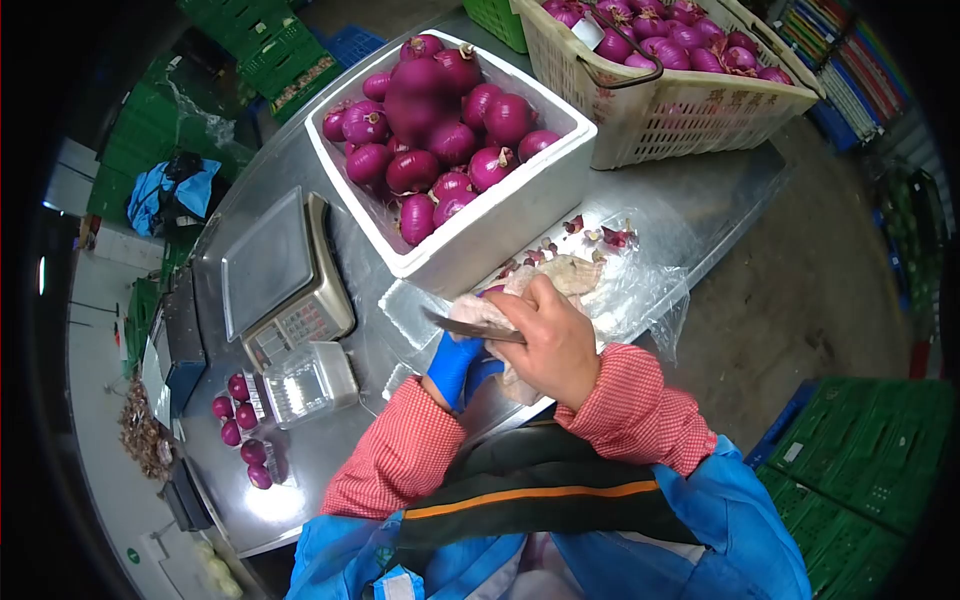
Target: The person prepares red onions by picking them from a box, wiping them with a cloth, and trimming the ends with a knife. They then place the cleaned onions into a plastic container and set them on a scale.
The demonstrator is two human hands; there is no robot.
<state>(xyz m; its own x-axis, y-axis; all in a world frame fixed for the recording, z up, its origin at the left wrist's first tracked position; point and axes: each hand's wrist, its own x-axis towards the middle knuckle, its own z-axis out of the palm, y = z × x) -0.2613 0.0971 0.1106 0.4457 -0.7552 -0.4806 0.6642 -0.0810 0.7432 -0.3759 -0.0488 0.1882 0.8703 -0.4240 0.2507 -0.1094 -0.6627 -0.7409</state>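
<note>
Gripping what looks like red onion (pixel 492 290), mostly hidden: left hand (pixel 474 309), gloved. Right hand (pixel 562 345) closed on knife (pixel 480 330), blade angled across left hand. Trimming or peeling seems in hand; any further cut calls for steady onion, edge clear of glove. Left to right: 6 loose-looking onions (pixel 245 415), scale (pixel 300 325), clear tray (pixel 310 382), foam box (pixel 500 232) heaped with onions, scraps (pixel 616 238), crate (pixel 680 130).

A produce-packing workroom: stacked green crates (pixel 855 450), digital scale (pixel 298 318), steel table (pixel 375 350), bulk onions (pixel 410 172).
</note>
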